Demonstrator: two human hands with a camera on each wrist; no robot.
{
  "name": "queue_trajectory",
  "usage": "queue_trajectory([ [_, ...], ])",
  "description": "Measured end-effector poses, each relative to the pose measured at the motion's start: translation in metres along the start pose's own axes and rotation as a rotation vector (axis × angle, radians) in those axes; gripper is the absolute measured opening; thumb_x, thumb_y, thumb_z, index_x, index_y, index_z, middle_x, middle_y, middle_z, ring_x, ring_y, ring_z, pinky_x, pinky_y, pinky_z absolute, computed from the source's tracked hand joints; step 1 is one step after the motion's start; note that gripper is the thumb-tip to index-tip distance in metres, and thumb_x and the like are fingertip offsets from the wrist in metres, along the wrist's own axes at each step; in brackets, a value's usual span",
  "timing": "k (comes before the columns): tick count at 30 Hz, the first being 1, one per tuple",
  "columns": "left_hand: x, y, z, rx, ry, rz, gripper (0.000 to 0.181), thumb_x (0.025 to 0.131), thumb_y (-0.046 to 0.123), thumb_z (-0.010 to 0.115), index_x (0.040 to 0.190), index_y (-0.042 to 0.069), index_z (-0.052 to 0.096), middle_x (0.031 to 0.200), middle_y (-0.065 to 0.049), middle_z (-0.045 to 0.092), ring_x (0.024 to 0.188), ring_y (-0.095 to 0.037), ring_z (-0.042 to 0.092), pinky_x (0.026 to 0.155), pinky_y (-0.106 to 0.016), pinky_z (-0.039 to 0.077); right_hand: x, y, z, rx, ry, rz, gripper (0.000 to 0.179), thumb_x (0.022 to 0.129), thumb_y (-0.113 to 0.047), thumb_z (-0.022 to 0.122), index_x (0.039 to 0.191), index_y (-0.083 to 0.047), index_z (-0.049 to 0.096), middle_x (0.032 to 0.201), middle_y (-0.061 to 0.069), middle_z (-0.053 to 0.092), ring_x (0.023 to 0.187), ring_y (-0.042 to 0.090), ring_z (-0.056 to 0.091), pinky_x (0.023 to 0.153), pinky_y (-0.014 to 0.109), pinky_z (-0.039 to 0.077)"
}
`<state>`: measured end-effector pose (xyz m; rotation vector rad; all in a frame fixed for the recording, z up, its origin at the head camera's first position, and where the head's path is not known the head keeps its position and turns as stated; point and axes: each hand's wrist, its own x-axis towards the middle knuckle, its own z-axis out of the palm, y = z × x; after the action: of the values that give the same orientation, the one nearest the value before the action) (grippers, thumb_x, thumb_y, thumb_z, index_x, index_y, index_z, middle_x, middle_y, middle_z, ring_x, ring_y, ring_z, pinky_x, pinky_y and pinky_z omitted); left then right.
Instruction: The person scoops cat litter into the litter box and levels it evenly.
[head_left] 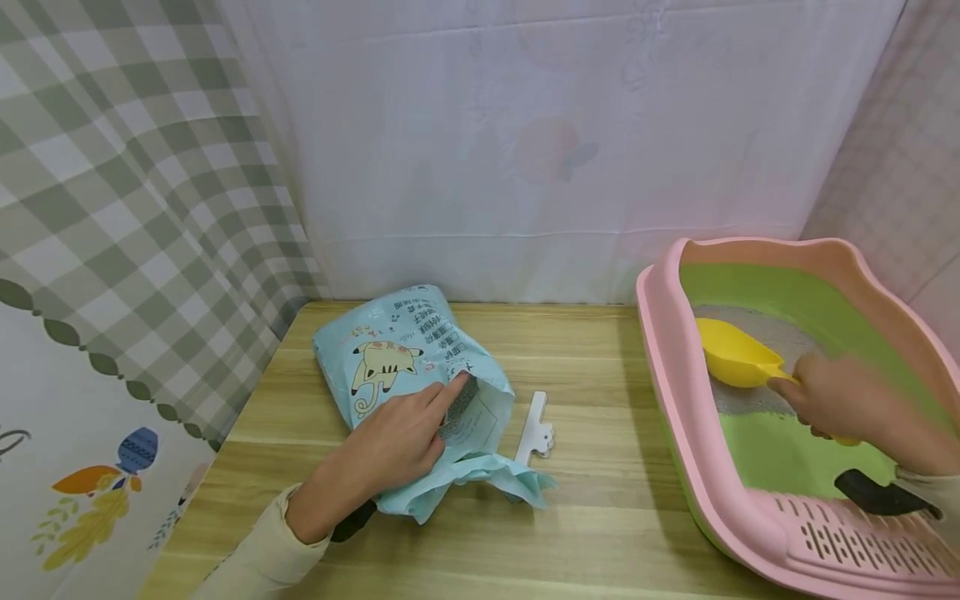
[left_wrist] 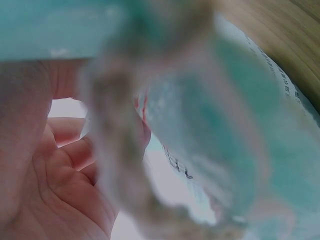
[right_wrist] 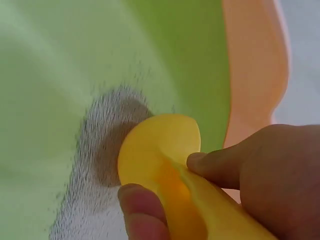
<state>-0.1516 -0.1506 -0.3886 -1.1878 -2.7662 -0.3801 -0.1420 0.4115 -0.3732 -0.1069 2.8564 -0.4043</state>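
A light-blue cat litter bag [head_left: 390, 358] with a cat drawing lies on the wooden table, its mouth spread open and grey granules [head_left: 459, 404] showing inside. My left hand [head_left: 401, 437] grips the bag at its mouth, index finger along the upper edge. The left wrist view shows its fingers [left_wrist: 75, 150] bent beside the blurred blue plastic. On the right, my right hand [head_left: 847, 400] holds a yellow scoop [head_left: 738, 354] by the handle, inside the pink and green litter box [head_left: 667, 392]. The scoop's bowl [right_wrist: 155, 140] is over the grey litter [right_wrist: 102, 145], its underside toward the right wrist camera.
A white clip [head_left: 536, 429] lies on the table [head_left: 592, 467] just right of the bag's mouth. The litter box has a slotted pink ledge [head_left: 862, 537] at its front. A white cloth [head_left: 480, 150] hangs behind the table and a checked cloth [head_left: 150, 167] at the left.
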Motion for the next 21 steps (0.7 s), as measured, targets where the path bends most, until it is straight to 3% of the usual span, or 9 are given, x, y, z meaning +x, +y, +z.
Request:
queue_trajectory([
  [9, -0.001, 0.001, -0.001, 0.006, -0.01, -0.006, 0.074, 0.09, -0.005, 0.071, 0.16, -0.007, 0.048, 0.117, -0.015, 0.07, 0.064, -0.011, 0.047, 0.062, -0.03, 0.052, -0.028, -0.025, 0.014, 0.026, -0.027, -0.025, 0.035, 0.116, -0.022, 0.054, 0.086, -0.005, 0.048, 0.065, 0.0, 0.055, 0.049, 0.017, 0.055, 0.047, 0.033, 0.044],
  [15, -0.002, 0.002, -0.001, 0.004, -0.006, -0.01, 0.073, 0.089, -0.006, 0.07, 0.16, -0.006, 0.049, 0.118, -0.015, 0.07, 0.065, -0.012, 0.05, 0.063, -0.032, 0.053, -0.043, -0.03, 0.014, 0.083, -0.072, -0.02, 0.032, 0.117, -0.019, 0.052, 0.087, -0.008, 0.047, 0.066, 0.0, 0.054, 0.052, 0.016, 0.053, 0.051, 0.03, 0.043],
  [21, -0.003, 0.002, -0.001, -0.001, 0.0, -0.005, 0.074, 0.089, -0.006, 0.07, 0.16, -0.006, 0.049, 0.118, -0.016, 0.07, 0.066, -0.012, 0.05, 0.064, -0.032, 0.054, -0.052, -0.026, 0.006, 0.106, -0.035, -0.012, 0.033, 0.119, -0.018, 0.047, 0.089, -0.006, 0.049, 0.069, 0.0, 0.052, 0.053, 0.015, 0.051, 0.05, 0.029, 0.042],
])
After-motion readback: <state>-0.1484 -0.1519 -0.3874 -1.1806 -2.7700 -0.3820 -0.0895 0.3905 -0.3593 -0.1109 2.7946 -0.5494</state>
